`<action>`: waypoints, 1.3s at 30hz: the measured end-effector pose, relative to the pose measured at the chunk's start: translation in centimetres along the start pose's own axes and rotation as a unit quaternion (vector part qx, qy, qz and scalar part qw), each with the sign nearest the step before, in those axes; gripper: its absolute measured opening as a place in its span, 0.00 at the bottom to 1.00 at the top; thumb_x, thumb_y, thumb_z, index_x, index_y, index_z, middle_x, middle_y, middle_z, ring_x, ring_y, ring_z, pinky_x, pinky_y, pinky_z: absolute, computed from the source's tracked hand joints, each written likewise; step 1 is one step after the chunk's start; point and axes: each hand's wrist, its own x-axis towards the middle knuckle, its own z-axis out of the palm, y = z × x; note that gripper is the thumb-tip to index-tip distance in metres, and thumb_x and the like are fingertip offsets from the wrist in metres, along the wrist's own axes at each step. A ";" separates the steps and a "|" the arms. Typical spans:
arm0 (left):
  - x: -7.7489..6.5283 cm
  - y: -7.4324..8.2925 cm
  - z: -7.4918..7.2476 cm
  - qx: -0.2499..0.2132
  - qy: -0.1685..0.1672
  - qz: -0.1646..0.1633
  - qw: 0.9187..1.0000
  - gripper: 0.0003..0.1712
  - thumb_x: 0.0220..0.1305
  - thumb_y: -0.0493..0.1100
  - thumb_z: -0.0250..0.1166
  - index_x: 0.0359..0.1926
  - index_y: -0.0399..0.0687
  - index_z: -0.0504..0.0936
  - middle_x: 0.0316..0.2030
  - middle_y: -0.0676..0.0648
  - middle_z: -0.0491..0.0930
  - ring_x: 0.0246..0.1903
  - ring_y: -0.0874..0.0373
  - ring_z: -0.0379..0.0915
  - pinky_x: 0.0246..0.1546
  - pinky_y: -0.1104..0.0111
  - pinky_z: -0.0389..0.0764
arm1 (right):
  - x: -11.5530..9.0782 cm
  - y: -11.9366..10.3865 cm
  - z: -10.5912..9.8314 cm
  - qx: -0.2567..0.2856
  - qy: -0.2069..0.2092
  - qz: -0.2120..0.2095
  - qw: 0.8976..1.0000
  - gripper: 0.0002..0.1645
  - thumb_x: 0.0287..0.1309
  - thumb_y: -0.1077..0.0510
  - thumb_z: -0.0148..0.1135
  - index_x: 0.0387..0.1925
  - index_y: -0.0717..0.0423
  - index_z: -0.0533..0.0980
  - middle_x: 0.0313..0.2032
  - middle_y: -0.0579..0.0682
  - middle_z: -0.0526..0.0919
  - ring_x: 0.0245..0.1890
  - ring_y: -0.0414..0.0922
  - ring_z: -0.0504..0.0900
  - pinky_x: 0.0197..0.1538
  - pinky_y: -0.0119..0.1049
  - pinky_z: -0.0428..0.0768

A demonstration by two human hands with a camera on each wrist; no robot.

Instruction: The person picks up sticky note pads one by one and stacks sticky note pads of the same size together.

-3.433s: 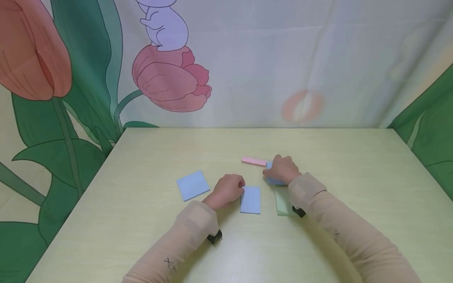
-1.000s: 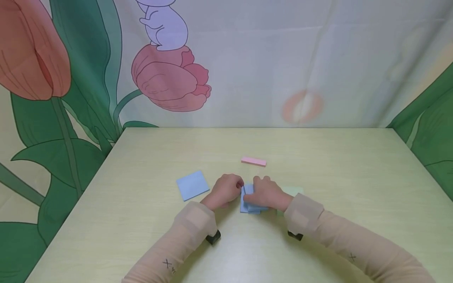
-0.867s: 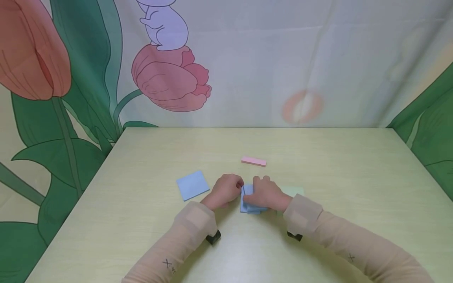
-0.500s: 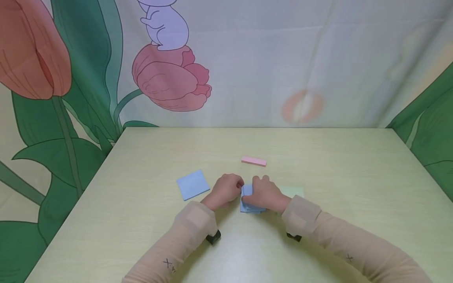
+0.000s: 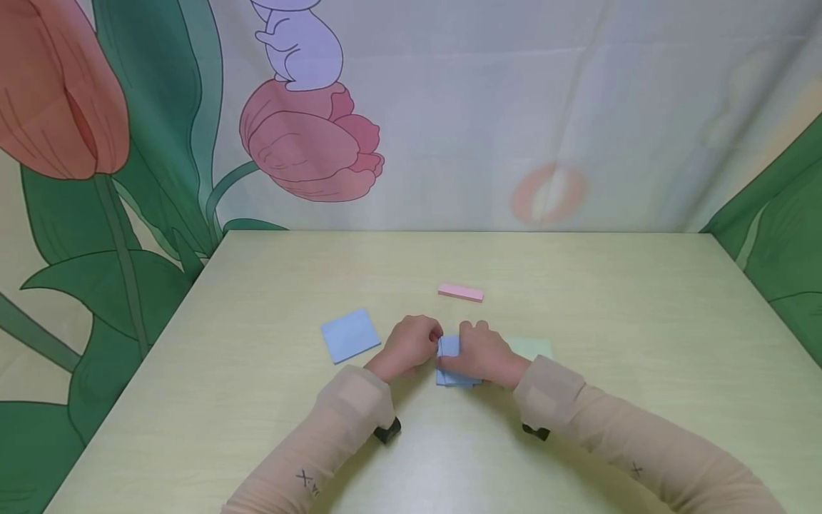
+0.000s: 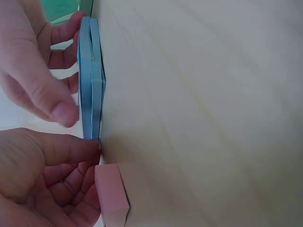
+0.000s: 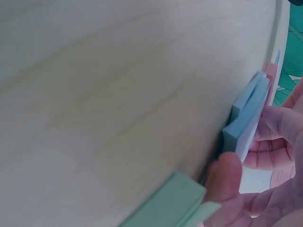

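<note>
So the right hand (image 5: pixel 484 353) has the top blue pad (image 5: pixel 452 344) gripped, thumb on one side and fingers reaching over the other. Left hand (image 5: pixel 411 343) is curled up at the corner and looks to be pinching the bottom blue pad (image 6: pixel 97 109), thumb tip right at the end of it. Hard to be 100% on that, since its own fingers cover the spot.

Progress-wise I'd call it partway. Done: two blue pads lie flat, one on top of the other, between the hands. Not done: the edges aren't flush, the top one sits a bit off to the right, so the lining-up looks unfinished to me.

Everything further out is unstacked. There's a pink block (image 6: pixel 111 196) just by the left hand, mostly hidden in the head view. The green pad (image 5: pixel 531 348) is just right of the pair, partly behind the right hand. The pink strip (image 5: pixel 460 293) lies beyond the pair, touching nothing, and the loose blue square (image 5: pixel 350 335) sits off to the left, turned at an angle on the counter (image 5: pixel 610 285).
</note>
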 end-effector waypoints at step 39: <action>-1.8 -0.5 -0.9 -0.071 -0.104 -0.034 0.991 0.10 0.52 0.35 0.58 0.17 0.39 0.79 0.12 0.49 0.74 0.10 0.61 0.65 0.11 0.73 0.70 | -1.3 2.7 -1.7 0.204 -0.086 0.077 0.972 0.03 0.55 0.65 0.47 0.29 0.61 0.69 0.18 0.55 0.78 0.13 0.43 0.76 0.20 0.32 0.76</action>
